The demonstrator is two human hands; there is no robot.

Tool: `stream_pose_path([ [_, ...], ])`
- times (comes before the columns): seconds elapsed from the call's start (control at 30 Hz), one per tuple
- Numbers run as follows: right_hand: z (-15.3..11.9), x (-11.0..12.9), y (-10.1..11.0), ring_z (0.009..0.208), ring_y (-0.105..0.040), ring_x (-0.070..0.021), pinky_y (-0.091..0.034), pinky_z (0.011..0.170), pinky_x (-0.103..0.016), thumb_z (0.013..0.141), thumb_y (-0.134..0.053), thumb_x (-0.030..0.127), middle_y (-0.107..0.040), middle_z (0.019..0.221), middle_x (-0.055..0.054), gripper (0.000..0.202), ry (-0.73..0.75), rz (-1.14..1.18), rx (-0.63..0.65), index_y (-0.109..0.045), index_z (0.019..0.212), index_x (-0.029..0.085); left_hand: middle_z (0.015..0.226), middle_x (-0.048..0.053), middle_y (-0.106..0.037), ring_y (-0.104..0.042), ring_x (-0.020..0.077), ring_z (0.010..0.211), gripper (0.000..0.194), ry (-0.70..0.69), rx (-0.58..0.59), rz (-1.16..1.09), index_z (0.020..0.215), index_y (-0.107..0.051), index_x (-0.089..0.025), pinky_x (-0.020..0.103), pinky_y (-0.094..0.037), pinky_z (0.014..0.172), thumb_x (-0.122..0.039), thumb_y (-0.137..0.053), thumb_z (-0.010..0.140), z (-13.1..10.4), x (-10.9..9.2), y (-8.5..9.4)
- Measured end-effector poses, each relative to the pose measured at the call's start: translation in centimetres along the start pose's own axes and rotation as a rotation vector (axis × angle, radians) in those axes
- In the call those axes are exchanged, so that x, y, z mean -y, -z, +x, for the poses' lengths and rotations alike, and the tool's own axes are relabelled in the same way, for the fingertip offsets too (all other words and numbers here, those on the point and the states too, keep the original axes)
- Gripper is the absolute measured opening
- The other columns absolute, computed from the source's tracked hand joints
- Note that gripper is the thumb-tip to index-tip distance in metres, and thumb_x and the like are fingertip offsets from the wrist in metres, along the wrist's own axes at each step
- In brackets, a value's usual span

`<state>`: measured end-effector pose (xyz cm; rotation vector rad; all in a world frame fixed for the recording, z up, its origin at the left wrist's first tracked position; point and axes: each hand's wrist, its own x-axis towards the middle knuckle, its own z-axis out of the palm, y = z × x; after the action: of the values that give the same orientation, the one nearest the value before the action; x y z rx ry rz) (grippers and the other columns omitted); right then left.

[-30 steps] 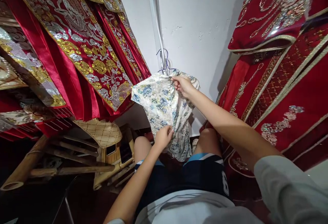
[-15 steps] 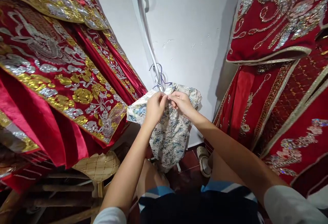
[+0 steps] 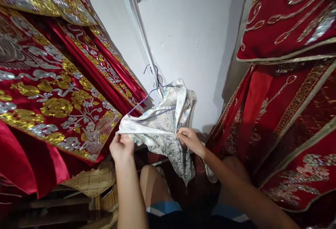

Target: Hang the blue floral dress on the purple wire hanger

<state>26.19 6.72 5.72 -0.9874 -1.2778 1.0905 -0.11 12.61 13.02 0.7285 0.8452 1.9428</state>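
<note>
A pale floral garment [image 3: 168, 145] hangs from a thin purple hanger [image 3: 143, 100], which is hooked on a white pole [image 3: 140, 29]. Its neckline stands open, with the hanger's left arm bare for a stretch. My left hand [image 3: 121, 147] pinches the garment's edge out at the left. On the other side, my right hand [image 3: 189, 139] grips the front edge near the middle. Between both hands the edge is pulled into a taut, nearly level line. The lower part of the garment droops to a point above the floor.
Red garments with gold and silver embroidery [image 3: 56, 106] hang close on the left. Beaded red garments [image 3: 278, 92] line the right side. A white wall [image 3: 189, 22] stands ahead. Low at left is a quilted gold item [image 3: 93, 180] by wooden bars. A pale shoe [image 3: 210, 173] shows below.
My hands have parted from the garment's neck, the left one moving left and down, the right one slightly down. The front edge is now stretched between them and more of the hanger shows.
</note>
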Motion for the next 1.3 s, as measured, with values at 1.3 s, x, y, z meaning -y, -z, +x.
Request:
stream_pose_path([
  [1.3,-6.8,4.7,3.9,0.068,-0.053,-0.0176,-0.043,0.065,-0.029,0.072,-0.068,0.024,-0.061,0.065,0.0,0.009,-0.157,-0.152,0.448,-0.06,0.073,0.02,0.08,0.003,-0.059,-0.053,0.014,0.074,0.024,0.117,0.715,0.28,0.083,-0.066,-0.017,0.025,-0.042,0.072,-0.039,-0.063,0.091,-16.6,1.3,-7.5],
])
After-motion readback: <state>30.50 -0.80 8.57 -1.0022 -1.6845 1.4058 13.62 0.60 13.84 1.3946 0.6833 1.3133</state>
